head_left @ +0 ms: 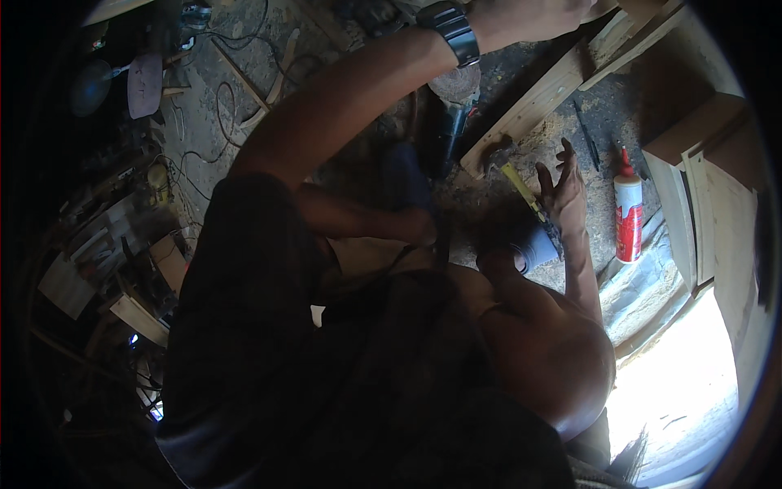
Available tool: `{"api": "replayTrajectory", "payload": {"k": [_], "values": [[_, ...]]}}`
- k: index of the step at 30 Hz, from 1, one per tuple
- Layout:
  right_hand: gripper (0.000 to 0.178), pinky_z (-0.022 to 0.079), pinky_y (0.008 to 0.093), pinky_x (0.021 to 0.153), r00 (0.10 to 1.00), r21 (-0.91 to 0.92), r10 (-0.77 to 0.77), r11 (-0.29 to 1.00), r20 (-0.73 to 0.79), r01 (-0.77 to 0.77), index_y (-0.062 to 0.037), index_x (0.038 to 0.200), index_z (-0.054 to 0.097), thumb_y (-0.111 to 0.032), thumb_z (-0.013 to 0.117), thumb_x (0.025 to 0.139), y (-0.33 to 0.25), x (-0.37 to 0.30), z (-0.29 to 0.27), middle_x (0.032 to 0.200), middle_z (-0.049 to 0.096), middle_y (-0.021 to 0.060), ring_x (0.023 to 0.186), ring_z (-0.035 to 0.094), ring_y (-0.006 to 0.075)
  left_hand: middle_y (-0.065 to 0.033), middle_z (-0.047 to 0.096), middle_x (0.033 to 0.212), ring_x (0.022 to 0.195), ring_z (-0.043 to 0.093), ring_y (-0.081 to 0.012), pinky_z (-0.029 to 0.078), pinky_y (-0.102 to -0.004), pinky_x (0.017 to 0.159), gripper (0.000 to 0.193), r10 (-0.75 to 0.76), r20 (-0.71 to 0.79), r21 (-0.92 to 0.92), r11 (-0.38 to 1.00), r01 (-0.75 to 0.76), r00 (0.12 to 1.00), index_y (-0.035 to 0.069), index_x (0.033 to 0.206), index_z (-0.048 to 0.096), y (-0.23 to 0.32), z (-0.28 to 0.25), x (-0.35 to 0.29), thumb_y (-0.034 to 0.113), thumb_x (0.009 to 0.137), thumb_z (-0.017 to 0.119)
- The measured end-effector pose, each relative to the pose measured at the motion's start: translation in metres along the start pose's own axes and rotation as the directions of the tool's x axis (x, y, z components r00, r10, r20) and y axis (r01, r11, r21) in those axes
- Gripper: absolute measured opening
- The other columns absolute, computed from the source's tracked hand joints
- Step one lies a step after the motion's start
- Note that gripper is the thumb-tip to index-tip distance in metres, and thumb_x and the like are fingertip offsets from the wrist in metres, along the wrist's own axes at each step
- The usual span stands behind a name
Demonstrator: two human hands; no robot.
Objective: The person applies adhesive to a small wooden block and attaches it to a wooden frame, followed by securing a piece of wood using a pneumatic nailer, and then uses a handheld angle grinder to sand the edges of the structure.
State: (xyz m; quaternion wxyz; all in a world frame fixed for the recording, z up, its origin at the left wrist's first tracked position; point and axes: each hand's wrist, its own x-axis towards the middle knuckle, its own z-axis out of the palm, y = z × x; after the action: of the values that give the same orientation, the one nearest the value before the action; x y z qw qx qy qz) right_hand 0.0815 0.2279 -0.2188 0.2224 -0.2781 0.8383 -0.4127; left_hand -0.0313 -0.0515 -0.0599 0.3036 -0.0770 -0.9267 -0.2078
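My left hand (pixel 542 18), with a black watch on its wrist, reaches to the top of the view. Its fingers close at the far end of a pale wooden board (pixel 533 106), partly cut off by the view's edge. My right hand (pixel 568 191) is low over the floor, fingers spread and apart. Just left of it a claw hammer (pixel 521 183) with a yellow handle stands slanted, its head by the board's near end. Whether the palm touches the handle is hidden. A blue-grey roll (pixel 538 248) lies beside my right wrist.
Right of my right hand stands a red and white glue bottle (pixel 628 216) with a red nozzle. A dark thin tool (pixel 586 134) lies beyond it. An angle grinder (pixel 453 118) rests under my left forearm. Wooden panels (pixel 692 187) stand at the right; cables (pixel 218 122) trail at the left.
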Motion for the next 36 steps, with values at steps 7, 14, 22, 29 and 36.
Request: {"api": "replayTrajectory", "payload": {"k": [7,14,22,29,36], "values": [[0.079,0.051,0.0482,0.096,0.947,-0.452,-0.213,0.839,0.24,0.303,-0.0186,0.164,0.024,-0.001,0.046,0.09,0.002,0.066,-0.003,0.129,0.058,0.0208,0.111,0.06,0.0391,-0.0118,0.075,0.11,0.093,0.073,-0.0229,0.057,-0.0336,0.082,0.03,-0.018,0.52,-0.184,0.974,0.133,0.854,0.005,0.122,0.07,-0.032,-0.138,-0.107,0.024,0.099,0.07],[0.081,0.046,0.0529,0.1,0.874,-0.661,0.095,0.694,0.477,0.285,-0.0227,0.167,0.014,-0.002,0.044,0.094,0.0,0.047,-0.019,0.127,0.059,0.0196,0.119,0.057,0.0347,-0.017,0.074,0.112,0.104,0.071,-0.0292,0.054,-0.0381,0.09,0.041,-0.803,0.278,0.062,0.562,0.825,0.527,0.0,0.121,0.07,-0.155,-0.107,-0.238,0.034,0.099,0.065],[0.052,0.048,0.0487,0.106,0.899,-0.526,0.103,0.837,0.425,0.153,-0.0041,0.143,0.054,-0.012,0.063,0.092,-0.053,0.093,-0.045,0.126,0.065,0.0231,0.118,0.061,0.0399,-0.0284,0.064,0.133,0.127,0.061,-0.0403,0.048,-0.0452,0.105,0.083,-0.997,0.07,0.335,0.01,0.942,-0.014,-0.005,0.126,0.067,-0.247,-0.046,-0.29,0.068,0.087,0.065],[0.048,0.049,0.0481,0.105,0.806,-0.353,0.061,0.916,0.589,0.189,-0.0011,0.138,0.056,-0.018,0.065,0.094,-0.108,0.101,-0.074,0.127,0.066,0.0248,0.121,0.062,0.041,-0.0129,0.072,0.113,0.101,0.069,-0.0284,0.054,-0.0409,0.088,0.062,-0.968,0.195,-0.208,-0.198,0.958,-0.158,0.001,0.113,0.073,-0.265,-0.021,-0.288,0.052,0.079,0.076],[0.039,0.054,0.0472,0.082,0.808,-0.166,-0.142,0.945,0.572,0.283,-0.0035,0.136,0.06,-0.016,0.061,0.099,-0.181,0.109,-0.076,0.096,0.069,0.0185,0.089,0.071,0.0344,-0.0067,0.064,0.091,0.078,0.062,-0.0234,0.052,-0.0377,0.073,0.034,-0.948,0.275,-0.681,-0.309,0.663,-0.158,0.002,0.1,0.067,-0.271,-0.067,-0.297,0.029,0.081,0.073]]}}
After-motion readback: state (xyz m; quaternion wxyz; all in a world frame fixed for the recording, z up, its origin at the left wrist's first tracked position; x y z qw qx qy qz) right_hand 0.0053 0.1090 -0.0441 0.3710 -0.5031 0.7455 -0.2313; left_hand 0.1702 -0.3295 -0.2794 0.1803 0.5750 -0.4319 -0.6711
